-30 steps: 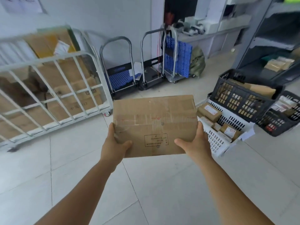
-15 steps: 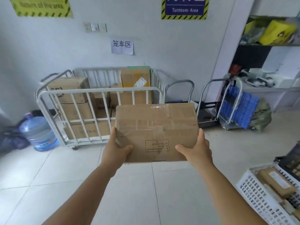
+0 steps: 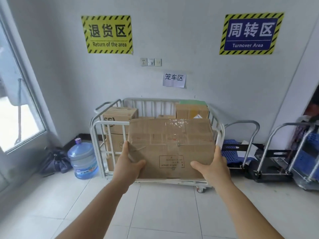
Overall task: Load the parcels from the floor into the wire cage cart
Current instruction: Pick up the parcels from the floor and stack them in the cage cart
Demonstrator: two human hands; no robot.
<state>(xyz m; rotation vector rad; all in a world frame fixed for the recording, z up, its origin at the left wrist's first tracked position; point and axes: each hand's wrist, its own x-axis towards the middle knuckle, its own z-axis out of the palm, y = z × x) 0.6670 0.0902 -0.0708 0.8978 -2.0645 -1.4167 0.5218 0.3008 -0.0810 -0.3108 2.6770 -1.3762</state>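
A flat brown cardboard parcel [image 3: 170,144] with clear tape on top is held out in front of me, above the floor. My left hand [image 3: 128,163] grips its left edge, thumb on top. My right hand [image 3: 211,165] grips its right edge the same way. Straight behind the parcel stands the white wire cage cart [image 3: 110,124] against the wall. Several cardboard boxes are stacked inside it, among them one at the left [image 3: 119,116] and one at the back right [image 3: 191,110]. The parcel hides the cart's front middle.
A blue water jug [image 3: 82,158] and a dark bag [image 3: 55,161] sit left of the cart. Folding platform trolleys [image 3: 241,147] with blue crates stand to its right. A window is at the far left. Pale tiled floor lies between me and the cart.
The view has swung left and lifted, so the cage cart now sits centred behind the parcel and nearer. The baskets at the right have left view. Both hands keep the same hold.
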